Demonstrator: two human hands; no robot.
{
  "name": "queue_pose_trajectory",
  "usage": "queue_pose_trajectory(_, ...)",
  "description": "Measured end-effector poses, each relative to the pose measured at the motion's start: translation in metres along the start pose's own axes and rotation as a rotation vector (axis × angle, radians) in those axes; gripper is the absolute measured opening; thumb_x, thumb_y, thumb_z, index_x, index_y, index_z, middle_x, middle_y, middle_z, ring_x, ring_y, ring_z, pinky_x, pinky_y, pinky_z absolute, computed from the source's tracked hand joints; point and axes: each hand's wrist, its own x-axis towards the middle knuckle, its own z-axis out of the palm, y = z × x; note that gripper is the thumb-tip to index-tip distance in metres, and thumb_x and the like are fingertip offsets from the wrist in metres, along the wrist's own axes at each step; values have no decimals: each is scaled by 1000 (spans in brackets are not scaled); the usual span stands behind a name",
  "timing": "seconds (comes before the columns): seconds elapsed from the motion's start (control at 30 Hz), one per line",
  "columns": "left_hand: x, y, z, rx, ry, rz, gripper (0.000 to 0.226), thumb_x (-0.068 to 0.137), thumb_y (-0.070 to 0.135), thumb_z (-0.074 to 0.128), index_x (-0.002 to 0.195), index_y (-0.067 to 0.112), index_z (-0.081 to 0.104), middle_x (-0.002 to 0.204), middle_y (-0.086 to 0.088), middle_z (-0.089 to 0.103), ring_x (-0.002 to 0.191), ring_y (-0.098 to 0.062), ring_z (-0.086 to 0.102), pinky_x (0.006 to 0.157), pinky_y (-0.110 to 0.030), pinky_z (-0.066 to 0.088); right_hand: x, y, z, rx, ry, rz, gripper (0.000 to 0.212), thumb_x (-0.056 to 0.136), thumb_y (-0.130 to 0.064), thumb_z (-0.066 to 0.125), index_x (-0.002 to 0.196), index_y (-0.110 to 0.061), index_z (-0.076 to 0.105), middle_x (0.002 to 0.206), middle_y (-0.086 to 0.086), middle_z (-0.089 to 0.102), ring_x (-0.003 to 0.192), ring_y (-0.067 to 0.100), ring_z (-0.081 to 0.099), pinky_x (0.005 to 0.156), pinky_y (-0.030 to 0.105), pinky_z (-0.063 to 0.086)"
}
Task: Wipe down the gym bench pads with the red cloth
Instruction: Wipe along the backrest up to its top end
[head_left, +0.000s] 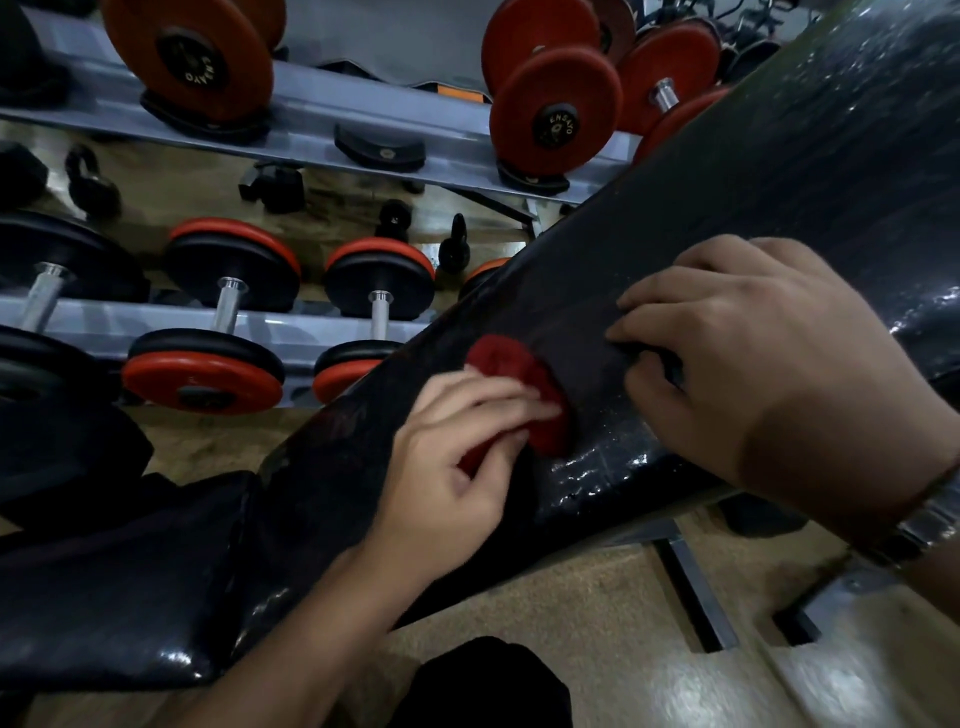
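Your left hand (457, 462) grips a crumpled red cloth (524, 384), with fingers and thumb curled round the bunch, and holds it against the long glossy black vinyl bench pad (727, 208). The cloth lies near the middle of the view, at 1 o'clock from the left hand. The pad runs across the view from 8 o'clock to 2 o'clock, and bright glints show on its surface.

Your right hand (753, 364) rests on the same pad at 3 o'clock from the cloth, apart from it. Its knuckles are raised and its bent fingers have their tips on the vinyl; you cannot tell whether they pinch anything. A silver metal wristband (930, 514) sits on that wrist.

A second black padded section (130, 597) adjoins the long pad at 8 o'clock. Beyond the bench, from 9 to 12 o'clock, a grey steel rack (322, 119) carries round dumbbells with red and black plates (234, 270) — a small black kettlebell (454, 244) stands near its lower tier.
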Motion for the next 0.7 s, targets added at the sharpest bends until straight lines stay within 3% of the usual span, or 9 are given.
queue_pose_trajectory(0.2, 16, -3, 8, 69, 79, -86, 30, 87, -1, 71, 107, 20, 80, 111, 9, 74, 111, -14, 65, 102, -32, 48, 0, -1, 0, 11, -4, 0, 44, 87, -35, 32, 89, -28, 75, 101, -7, 72, 102, 24, 56, 92, 42, 37)
queue_pose_trajectory(0.37, -21, 1, -4, 76, 5, 42, 28, 88, -4, 69, 104, 15, 81, 112, 4, 73, 111, -20, 63, 106, -34, 45, -1, 1, 2, 20, 34, -23, 43, 88, -34, 34, 88, -27, 76, 100, -6, 73, 101, 25, 57, 91, 43, 39)
queue_pose_trajectory(0.53, 4, 8, 8, 89, 99, -48, 31, 85, -6, 71, 105, 15, 81, 110, 6, 74, 108, -18, 64, 100, -33, 50, -1, -1, 3, 13, 44, -10, 42, 87, -33, 35, 85, -25, 76, 98, -5, 74, 100, 26, 58, 90, 43, 39)
queue_pose_trajectory(0.7, -29, 25, 7, 52, -14, 98, 35, 82, -13, 69, 102, 13, 81, 112, 2, 73, 112, -22, 61, 105, -43, 48, -1, 1, 4, 8, 41, -26, 42, 87, -34, 34, 87, -25, 76, 100, -5, 74, 101, 27, 58, 90, 43, 38)
